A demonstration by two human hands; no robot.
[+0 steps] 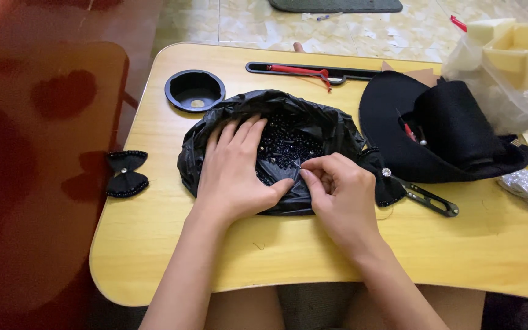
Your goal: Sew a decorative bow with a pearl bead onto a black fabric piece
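One finished black beaded fabric bow (127, 173) lies at the left edge of the yellow wooden desk (172, 244); left hand (236, 174) flat, spread on the black plastic bag of dark beads (288, 143) mid-desk, right hand (337, 192) pinching a thin needle (298, 165) over them, a second bow (386, 180) apparently unfinished beside it.

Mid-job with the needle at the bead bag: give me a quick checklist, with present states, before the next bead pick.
1. Left hand flat on the black plastic bag, holding it open: ok.
2. Right hand pinching the needle, tip toward the beads: ok.
3. Black beads exposed in the opening: ok.
4. Thread on the needle: cannot tell, too fine to see.
5. Snips on the table, right of the bag: ok.
6. Finished black bow off the table's left edge, clear of the hands: ok.
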